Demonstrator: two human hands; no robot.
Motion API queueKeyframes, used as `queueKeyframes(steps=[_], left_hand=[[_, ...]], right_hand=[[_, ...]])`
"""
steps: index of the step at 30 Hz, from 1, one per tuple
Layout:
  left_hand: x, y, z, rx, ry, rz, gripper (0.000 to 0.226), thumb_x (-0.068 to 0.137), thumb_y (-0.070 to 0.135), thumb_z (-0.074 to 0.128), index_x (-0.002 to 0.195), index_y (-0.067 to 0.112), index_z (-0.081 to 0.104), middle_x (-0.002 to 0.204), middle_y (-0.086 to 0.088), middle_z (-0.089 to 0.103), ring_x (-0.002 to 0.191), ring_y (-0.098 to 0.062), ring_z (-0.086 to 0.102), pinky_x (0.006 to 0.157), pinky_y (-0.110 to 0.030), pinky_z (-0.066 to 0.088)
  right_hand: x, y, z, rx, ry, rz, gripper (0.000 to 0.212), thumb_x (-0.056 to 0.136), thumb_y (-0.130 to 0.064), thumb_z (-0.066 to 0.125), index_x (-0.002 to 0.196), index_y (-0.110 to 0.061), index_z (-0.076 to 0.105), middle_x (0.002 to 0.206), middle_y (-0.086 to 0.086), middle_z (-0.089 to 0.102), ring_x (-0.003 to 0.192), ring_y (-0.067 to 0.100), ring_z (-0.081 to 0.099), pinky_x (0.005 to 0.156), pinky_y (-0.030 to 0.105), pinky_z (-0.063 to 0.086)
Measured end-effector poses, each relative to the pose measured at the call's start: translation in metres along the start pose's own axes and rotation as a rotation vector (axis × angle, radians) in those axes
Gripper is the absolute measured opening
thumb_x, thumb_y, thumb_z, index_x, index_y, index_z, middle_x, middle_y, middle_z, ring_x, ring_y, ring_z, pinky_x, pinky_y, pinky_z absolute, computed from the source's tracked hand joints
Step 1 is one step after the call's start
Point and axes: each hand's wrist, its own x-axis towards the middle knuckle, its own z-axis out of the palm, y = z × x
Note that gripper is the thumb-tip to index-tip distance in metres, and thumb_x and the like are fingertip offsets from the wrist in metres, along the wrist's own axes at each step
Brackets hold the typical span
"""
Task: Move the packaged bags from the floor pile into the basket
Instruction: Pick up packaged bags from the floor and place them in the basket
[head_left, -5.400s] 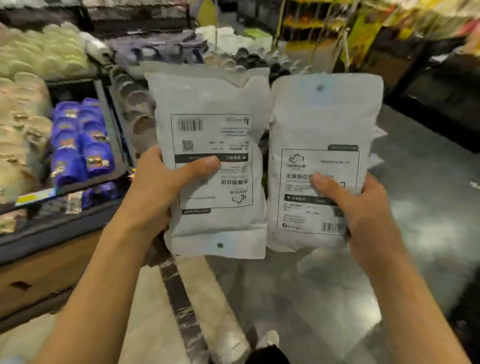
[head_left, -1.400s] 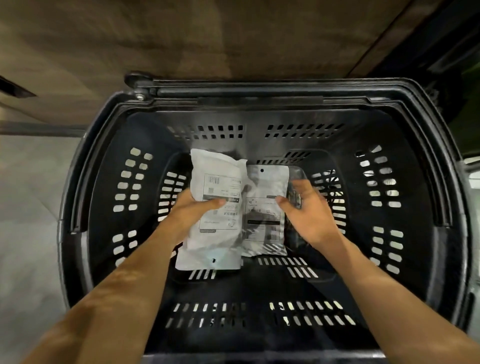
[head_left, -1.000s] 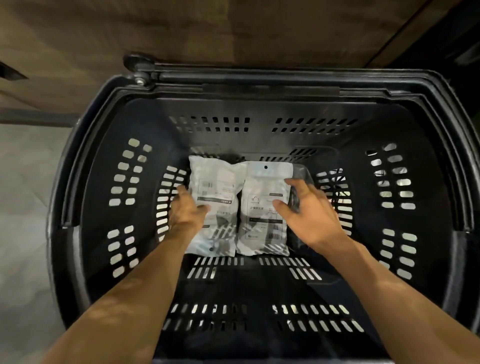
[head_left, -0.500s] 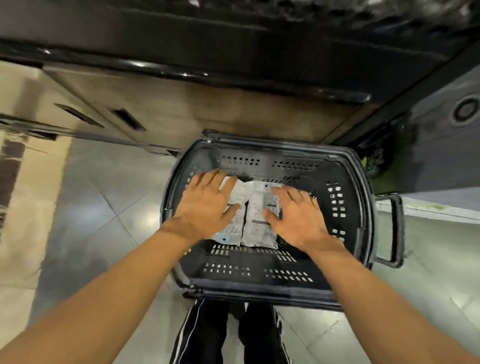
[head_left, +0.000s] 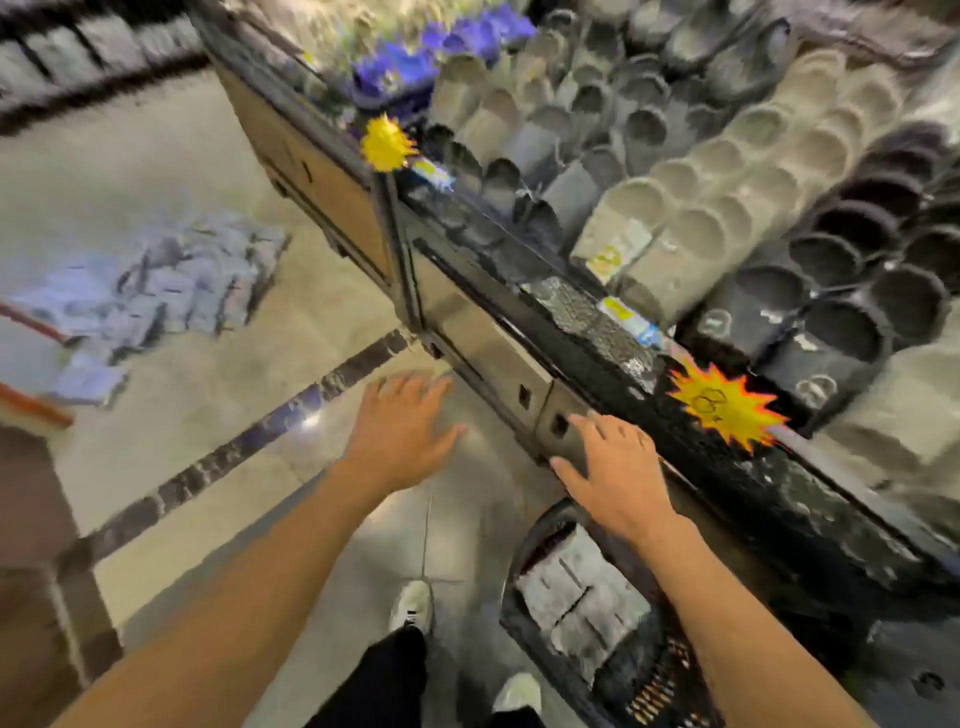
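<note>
Half a second ago both hands lay spread on the two white packaged bags inside the black slotted plastic basket; now they have lifted out, and the head view has swung up and leftward with heavy motion blur. The left hand (head_left: 402, 431) hangs palm-down over the floor with fingers spread and relaxed, holding nothing. The right hand (head_left: 615, 470) is likewise flat and empty, fingers straight and apart, above the near end of the black slotted plastic basket (head_left: 524, 631). The two white packaged bags (head_left: 579, 603) lie side by side on the basket's bottom, low in the view beside the right forearm. The remaining pile of pale blue-white packaged bags (head_left: 150, 283) sits on the floor at the far left, well apart from the basket. The floor is glossy beige tile (head_left: 171, 171) crossed by a dark marbled stripe (head_left: 270, 426). Along the right runs a wood-fronted display stand (head_left: 483, 338) loaded with rows of grey, beige and black slippers (head_left: 727, 208), with two yellow starburst price tags (head_left: 727, 405) on its edge. White shoes (head_left: 413, 605) and dark trousers show at the bottom.
</note>
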Motion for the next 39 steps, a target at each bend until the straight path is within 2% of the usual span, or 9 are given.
queueKeyframes(steps=[2, 5, 7, 12, 16, 23, 31, 37, 39], left_hand=[[-0.014, -0.053, -0.034, -0.017, 0.120, -0.113, 0.063, 0.096, 0.059, 0.054, 0.145, 0.019, 0.055, 0.148, -0.011, 0.058, 0.134, -0.036, 0.055, 0.109, -0.053, 0.039], [-0.039, -0.131, -0.070, -0.028, 0.195, -0.254, 0.068, 0.088, 0.061, 0.049, 0.134, 0.015, 0.064, 0.134, -0.014, 0.068, 0.118, -0.038, 0.066, 0.097, -0.053, 0.050], [-0.055, -0.183, -0.087, -0.056, 0.214, -0.332, 0.072, 0.086, 0.062, 0.043, 0.136, 0.014, 0.064, 0.135, -0.015, 0.067, 0.119, -0.039, 0.066, 0.098, -0.055, 0.051], [-0.084, -0.321, -0.103, -0.066, 0.280, -0.525, 0.077, 0.089, 0.068, 0.038, 0.141, 0.016, 0.060, 0.141, -0.015, 0.064, 0.124, -0.038, 0.064, 0.101, -0.054, 0.051], [-0.099, -0.415, -0.113, -0.043, 0.282, -0.644, 0.075, 0.092, 0.070, 0.036, 0.139, 0.018, 0.063, 0.139, -0.015, 0.066, 0.122, -0.037, 0.066, 0.098, -0.052, 0.052], [-0.083, -0.532, -0.107, -0.091, 0.284, -0.770, 0.078, 0.095, 0.072, 0.031, 0.142, 0.018, 0.061, 0.143, -0.010, 0.064, 0.126, -0.034, 0.063, 0.102, -0.051, 0.050], [0.012, -0.688, -0.105, -0.156, 0.243, -0.909, 0.085, 0.091, 0.076, 0.023, 0.148, 0.021, 0.055, 0.148, -0.005, 0.059, 0.134, -0.031, 0.056, 0.108, -0.050, 0.044], [0.052, -0.798, -0.128, -0.192, 0.321, -1.022, 0.070, 0.094, 0.070, 0.038, 0.135, 0.019, 0.063, 0.129, -0.004, 0.069, 0.117, -0.032, 0.066, 0.091, -0.049, 0.054], [0.055, -0.829, -0.132, -0.178, 0.351, -1.054, 0.062, 0.095, 0.067, 0.043, 0.126, 0.018, 0.065, 0.119, -0.003, 0.071, 0.107, -0.032, 0.068, 0.084, -0.046, 0.054]], right_hand=[[0.028, -0.056, -0.030, -0.024, 0.034, -0.122, 0.073, 0.089, -0.064, 0.044, 0.145, -0.020, 0.057, 0.146, 0.011, 0.060, 0.135, 0.035, 0.055, 0.111, 0.051, 0.042], [0.072, -0.146, -0.066, -0.071, 0.018, -0.291, 0.079, 0.091, -0.067, 0.034, 0.155, -0.022, 0.045, 0.160, 0.008, 0.046, 0.149, 0.030, 0.040, 0.122, 0.050, 0.031], [0.100, -0.208, -0.081, -0.100, 0.034, -0.386, 0.082, 0.091, -0.070, 0.028, 0.157, -0.023, 0.042, 0.163, 0.007, 0.042, 0.152, 0.029, 0.036, 0.124, 0.047, 0.027], [0.179, -0.356, -0.093, -0.145, 0.088, -0.548, 0.068, 0.100, -0.063, 0.049, 0.157, -0.027, 0.042, 0.163, 0.004, 0.042, 0.152, 0.028, 0.036, 0.125, 0.050, 0.025], [0.225, -0.460, -0.093, -0.120, 0.086, -0.647, 0.067, 0.100, -0.064, 0.048, 0.156, -0.028, 0.041, 0.163, 0.004, 0.042, 0.151, 0.027, 0.036, 0.125, 0.052, 0.020], [0.314, -0.586, -0.084, -0.093, 0.030, -0.739, 0.069, 0.100, -0.066, 0.045, 0.158, -0.030, 0.037, 0.166, 0.002, 0.037, 0.153, 0.026, 0.032, 0.125, 0.045, 0.021], [0.482, -0.706, -0.059, -0.056, -0.055, -0.779, 0.069, 0.099, -0.063, 0.051, 0.156, -0.026, 0.042, 0.163, 0.002, 0.042, 0.150, 0.025, 0.037, 0.123, 0.043, 0.026], [0.588, -0.821, -0.071, 0.002, -0.142, -0.872, 0.074, 0.097, -0.066, 0.050, 0.158, -0.025, 0.039, 0.164, 0.005, 0.041, 0.151, 0.026, 0.036, 0.123, 0.044, 0.031], [0.612, -0.859, -0.074, 0.021, -0.151, -0.901, 0.084, 0.090, -0.077, 0.037, 0.157, -0.027, 0.041, 0.162, 0.004, 0.044, 0.150, 0.026, 0.039, 0.121, 0.046, 0.034]])
